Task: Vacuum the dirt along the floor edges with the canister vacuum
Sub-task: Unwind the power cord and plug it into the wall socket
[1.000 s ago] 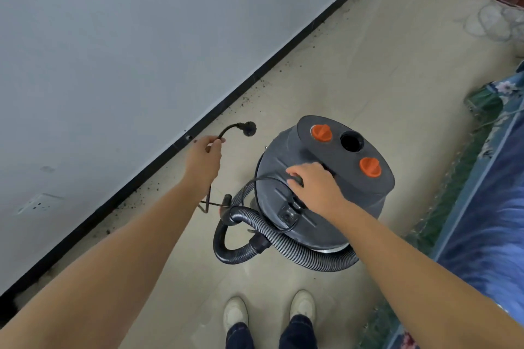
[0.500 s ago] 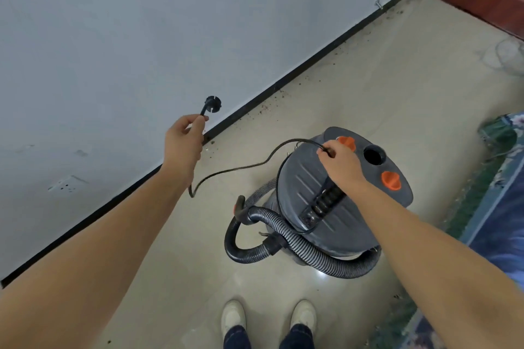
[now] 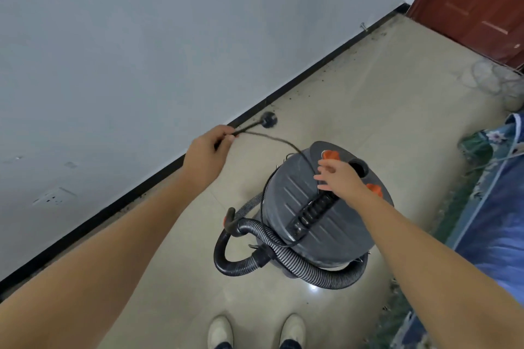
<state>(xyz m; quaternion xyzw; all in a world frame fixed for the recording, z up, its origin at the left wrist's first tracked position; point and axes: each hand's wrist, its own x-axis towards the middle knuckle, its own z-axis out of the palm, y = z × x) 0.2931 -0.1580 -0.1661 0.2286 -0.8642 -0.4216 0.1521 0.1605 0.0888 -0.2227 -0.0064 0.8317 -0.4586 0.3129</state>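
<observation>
A grey canister vacuum (image 3: 286, 201) with orange knobs stands on the tiled floor in front of my feet. Its black ribbed hose (image 3: 286, 261) loops round the base. My left hand (image 3: 205, 154) grips the black power cord (image 3: 272, 139) just behind the plug (image 3: 268, 119), near the wall's black skirting. From there the cord runs to the vacuum's lid. My right hand (image 3: 338, 178) hovers over the lid with fingers spread, holding nothing. Dark dirt specks (image 3: 351, 58) lie along the floor edge by the skirting.
A wall socket (image 3: 54, 197) sits low on the white wall at left. A red-brown door (image 3: 476, 3) closes the far end. A blue floral bedspread (image 3: 493, 224) hangs along the right. Tangled wire (image 3: 493, 79) lies near the door.
My right hand has let go of the cord and opened above the lid. My left hand still holds the cord, now pulled straighter off the vacuum.
</observation>
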